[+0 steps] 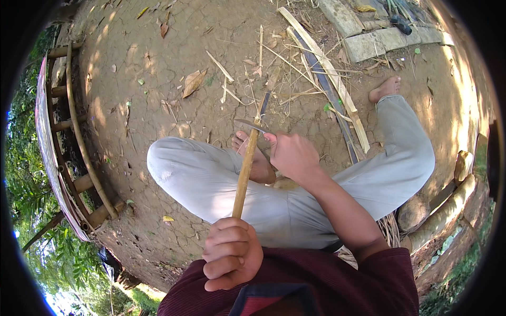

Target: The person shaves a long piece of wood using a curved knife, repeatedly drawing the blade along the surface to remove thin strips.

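Below, left hand (232, 253) with fingers curled tight round the near end of a bamboo strip (246, 168), slanting up over crossed legs. Right hand (293, 156) closed on a knife (252, 124), blade across the strip, handle hidden. Beyond, bare cracked ground (153, 73); bamboo slats (332, 79) lying right.

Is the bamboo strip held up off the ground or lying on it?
Held up. The left hand grips the bamboo strip's near end; the right hand holds a knife blade across it.
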The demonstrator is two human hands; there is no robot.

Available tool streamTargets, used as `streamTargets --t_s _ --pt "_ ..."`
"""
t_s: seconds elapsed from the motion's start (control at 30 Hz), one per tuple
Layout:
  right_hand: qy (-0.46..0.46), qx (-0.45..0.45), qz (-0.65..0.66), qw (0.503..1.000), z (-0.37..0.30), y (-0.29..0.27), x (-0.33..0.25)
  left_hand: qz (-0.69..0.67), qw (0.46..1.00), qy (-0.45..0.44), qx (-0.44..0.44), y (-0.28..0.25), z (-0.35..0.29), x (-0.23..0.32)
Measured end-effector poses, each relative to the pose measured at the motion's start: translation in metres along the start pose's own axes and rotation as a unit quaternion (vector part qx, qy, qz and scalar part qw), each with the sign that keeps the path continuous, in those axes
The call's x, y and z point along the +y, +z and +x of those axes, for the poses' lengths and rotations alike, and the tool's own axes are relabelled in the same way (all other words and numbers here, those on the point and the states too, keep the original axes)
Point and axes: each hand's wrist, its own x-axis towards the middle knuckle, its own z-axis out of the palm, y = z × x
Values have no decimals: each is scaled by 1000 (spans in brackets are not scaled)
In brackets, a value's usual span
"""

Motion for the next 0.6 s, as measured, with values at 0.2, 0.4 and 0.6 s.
streamTargets --t_s 0.2,0.4,0.6 --pt "62 4 -7 998 60 -18 36 -24 999 30 26 13 -5 -2" --pt "-38 -44 164 985 -7 -16 7 -30 998 11 49 2 18 -12" --pt "-147 1 198 969 -49 -13 -5 -11 999 3 49 1 23 -11"
